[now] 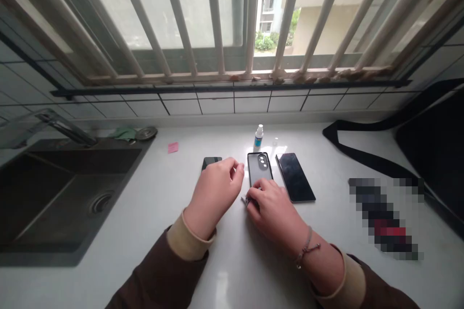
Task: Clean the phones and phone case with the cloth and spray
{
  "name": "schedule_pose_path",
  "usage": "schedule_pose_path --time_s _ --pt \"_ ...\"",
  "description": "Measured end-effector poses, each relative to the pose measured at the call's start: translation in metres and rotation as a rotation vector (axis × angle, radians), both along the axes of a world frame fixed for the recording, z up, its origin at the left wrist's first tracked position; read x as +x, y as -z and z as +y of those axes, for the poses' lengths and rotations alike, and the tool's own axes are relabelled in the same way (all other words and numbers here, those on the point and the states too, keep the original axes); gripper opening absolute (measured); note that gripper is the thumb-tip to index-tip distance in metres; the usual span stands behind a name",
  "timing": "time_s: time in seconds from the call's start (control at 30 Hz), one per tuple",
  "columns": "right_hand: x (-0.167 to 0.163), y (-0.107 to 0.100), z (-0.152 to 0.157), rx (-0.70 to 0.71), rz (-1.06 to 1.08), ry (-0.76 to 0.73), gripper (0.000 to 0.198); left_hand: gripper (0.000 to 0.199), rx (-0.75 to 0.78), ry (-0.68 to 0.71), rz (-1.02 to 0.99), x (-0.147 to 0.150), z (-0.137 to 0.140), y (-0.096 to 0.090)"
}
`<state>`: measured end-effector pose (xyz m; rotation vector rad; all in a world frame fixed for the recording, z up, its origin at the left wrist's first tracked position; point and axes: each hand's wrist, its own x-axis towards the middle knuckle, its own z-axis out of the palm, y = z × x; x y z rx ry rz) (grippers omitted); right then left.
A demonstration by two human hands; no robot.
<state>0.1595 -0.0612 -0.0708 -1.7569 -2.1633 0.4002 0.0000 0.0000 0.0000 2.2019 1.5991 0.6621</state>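
Where the phone case (259, 174) lies, the right hand (271, 206) pinches something grey (248, 201). The left hand (216, 184) curls, its grip unclear.

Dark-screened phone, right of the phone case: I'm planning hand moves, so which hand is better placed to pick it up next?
Probably the right hand: it's beside the phone, while the left hand is across the phone case. The right seems to hold a small greyish item, though.

The right hand (272, 208) partly hides the phone case (256, 174). Left of the case is the left hand (214, 190); right, a phone (295, 177); beyond, a small bottle (258, 138) (white-topped).
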Motion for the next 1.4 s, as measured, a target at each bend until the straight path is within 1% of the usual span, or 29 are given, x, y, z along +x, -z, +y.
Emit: schedule_pose_path --time_s 0.07,0.13,0.2,0.3,0.37,0.43,0.5,0.57,0.73,0.8,0.9,1.03,1.1,1.2,1.3,1.4 --pt "0.0 0.001 0.0 -0.006 -0.028 0.003 0.01 0.035 -0.05 -0.009 0.017 0.001 0.0 0.016" --pt "-0.001 0.002 0.001 -0.006 -0.067 -0.004 0.009 0.038 -0.105 -0.005 0.013 0.0 -0.005 0.027" --pt "-0.001 0.005 0.002 -0.002 -0.099 -0.023 0.008 0.039 -0.133 -0.009 -0.003 -0.001 -0.009 0.032" --pt "-0.001 0.01 0.003 0.004 -0.109 -0.041 0.01 0.035 -0.126 -0.017 -0.05 0.0 -0.011 0.035" --pt "-0.001 0.012 0.002 0.009 -0.09 -0.037 0.012 0.031 -0.14 -0.013 -0.115 0.001 -0.012 0.037" --pt "-0.001 0.012 0.001 0.008 -0.044 -0.034 0.013 0.025 -0.191 -0.012 -0.215 0.002 -0.012 0.04" --pt "-0.002 0.01 0.0 0.001 0.038 -0.039 0.013 0.02 -0.267 -0.014 -0.336 0.002 -0.011 0.045" --pt "-0.002 0.005 -0.001 -0.011 0.147 -0.048 0.013 0.021 -0.368 -0.024 -0.459 0.001 -0.009 0.051" --pt "-0.002 -0.01 0.0 -0.037 0.374 -0.084 0.015 0.043 -0.687 -0.083 -0.731 0.004 -0.006 0.063" --pt "-0.002 -0.015 -0.001 -0.026 0.442 -0.14 0.014 0.04 -0.752 -0.069 -0.886 0.008 -0.008 0.063" --pt "-0.003 -0.023 -0.004 -0.026 0.532 -0.265 0.014 0.034 -0.868 -0.02 -1.125 0.012 -0.013 0.057" --pt "-0.002 -0.03 -0.008 -0.042 0.54 -0.368 0.014 0.022 -1.108 -0.039 -1.278 0.014 -0.015 0.049" --pt "-0.001 -0.032 -0.009 -0.029 0.512 -0.39 0.014 0.017 -1.179 -0.057 -1.335 0.013 -0.014 0.047" --pt "-0.001 -0.032 -0.01 0.009 0.483 -0.412 0.013 0.016 -1.208 -0.062 -1.392 0.014 -0.013 0.044" --pt "-0.001 -0.032 -0.01 0.059 0.456 -0.442 0.011 0.022 -1.199 -0.062 -1.435 0.016 -0.014 0.04" --pt "0.001 -0.034 -0.01 0.077 0.539 -0.447 0.014 0.032 -1.153 -0.062 -1.475 0.017 -0.015 0.039"
